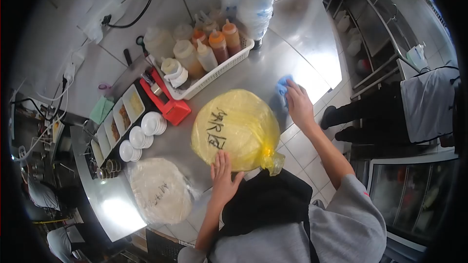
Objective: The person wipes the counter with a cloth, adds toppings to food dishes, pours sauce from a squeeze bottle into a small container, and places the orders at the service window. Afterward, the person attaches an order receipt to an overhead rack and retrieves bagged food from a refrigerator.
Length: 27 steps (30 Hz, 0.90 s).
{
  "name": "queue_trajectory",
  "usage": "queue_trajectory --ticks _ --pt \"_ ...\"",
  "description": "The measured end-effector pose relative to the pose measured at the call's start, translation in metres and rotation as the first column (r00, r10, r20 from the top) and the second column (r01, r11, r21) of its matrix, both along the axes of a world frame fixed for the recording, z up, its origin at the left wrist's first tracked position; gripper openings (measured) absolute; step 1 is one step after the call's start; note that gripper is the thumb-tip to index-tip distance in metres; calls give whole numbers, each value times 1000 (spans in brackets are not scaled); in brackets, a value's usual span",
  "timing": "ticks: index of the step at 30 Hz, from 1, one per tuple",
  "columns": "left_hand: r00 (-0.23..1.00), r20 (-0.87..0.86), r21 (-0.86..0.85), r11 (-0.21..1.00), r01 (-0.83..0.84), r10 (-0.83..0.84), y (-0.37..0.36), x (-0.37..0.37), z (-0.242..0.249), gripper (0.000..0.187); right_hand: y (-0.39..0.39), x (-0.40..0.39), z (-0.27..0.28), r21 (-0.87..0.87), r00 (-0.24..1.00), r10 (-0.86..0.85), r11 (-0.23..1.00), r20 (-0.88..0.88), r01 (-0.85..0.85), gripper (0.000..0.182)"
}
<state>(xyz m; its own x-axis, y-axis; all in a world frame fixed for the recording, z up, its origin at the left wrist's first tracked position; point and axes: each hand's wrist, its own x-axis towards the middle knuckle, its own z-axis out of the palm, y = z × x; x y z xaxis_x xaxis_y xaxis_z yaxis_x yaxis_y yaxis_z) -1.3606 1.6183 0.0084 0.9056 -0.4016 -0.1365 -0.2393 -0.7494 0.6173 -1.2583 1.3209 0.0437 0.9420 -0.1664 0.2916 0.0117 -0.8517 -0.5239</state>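
Note:
A round, flat package in a yellow plastic bag [234, 122] lies on the steel table, with dark handwriting on top and its knotted end towards my body. My left hand [224, 178] rests at the bag's near left edge, fingers stretched out and touching it. To the right of the bag, my right hand [299, 102] is closed on a crumpled blue cloth [282, 87] pressed to the tabletop. Left of the bag lies another round, flat package in clear plastic [161, 191], also marked with writing.
A white basket [214, 75] of squeeze bottles stands at the back beside a red tape dispenser [168, 104]. Stacked white dishes [141, 138] sit by a row of food trays [117, 119]. At right, another person [419, 102] stands beyond the table edge.

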Motion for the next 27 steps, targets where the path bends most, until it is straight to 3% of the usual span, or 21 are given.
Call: queue_trajectory --ticks 3,4,6,7,8,9,10,11,12,13,14,15,16,17,18,19,21,22,25,27 --pt "993 66 -55 994 -99 102 -2 0 14 67 1 19 -67 -421 964 245 868 -100 -264 33" --pt "989 115 -40 995 -91 95 -3 2 23 62 -5 11 -69 -350 947 321 884 -24 -309 36" --pt "980 125 -70 987 -145 153 3 6 44 61 -79 20 -74 -363 978 161 910 -136 -200 36" --pt "974 112 -87 979 -185 195 7 3 48 60 -151 28 -119 -563 1000 -14 826 -26 -3 34" --pt "968 93 -144 966 -217 231 12 0 45 59 -212 25 -121 -9 995 -90 996 -43 90 31" --pt "961 73 -197 948 -249 267 18 -3 41 57 -272 21 -121 556 976 -214 815 28 163 32" --pt "949 53 -257 923 -287 310 19 -1 39 56 -268 7 -67 31 735 -673 735 -84 677 32" --pt "957 64 -276 926 -257 284 15 5 38 56 -297 8 -68 30 740 -667 744 89 667 31" --pt "962 67 -289 928 -236 265 10 9 42 55 -286 7 -31 111 807 -587 799 -71 591 30" --pt "965 68 -296 929 -222 252 4 12 44 54 -258 9 -5 374 886 -462 816 -38 441 33" --pt "959 -80 -481 832 -277 273 -7 15 44 57 -219 12 21 626 965 -256 744 -56 234 36" --pt "938 -214 -635 692 -345 271 -25 24 42 60 -175 15 45 690 992 -88 713 -88 124 29" --pt "912 -329 -751 518 -410 245 -44 36 37 63 -119 14 69 793 975 89 599 -203 111 36" --pt "888 -418 -829 319 -459 193 -63 51 32 66 -87 15 71 754 835 445 654 -323 -56 46" --pt "872 -476 -867 103 -487 115 -78 65 27 70 -33 16 78 791 718 685 506 -125 -345 52" --pt "864 -504 -859 -120 -499 18 -89 72 26 73 12 12 63 831 727 686 423 -34 -360 46" --pt "837 -544 -838 -79 -540 58 -107 69 46 80 103 4 33 883 727 670 240 150 -403 40" --pt "819 -567 -823 -64 -564 81 -108 66 53 83 120 4 30 816 835 524 400 168 -416 38" --pt "946 -318 -932 162 -325 66 -84 50 52 88 132 18 28 820 817 544 369 191 -438 33" --pt "891 -303 -868 287 -404 338 -63 37 48 82 145 37 24 448 752 656 655 61 -608 33"
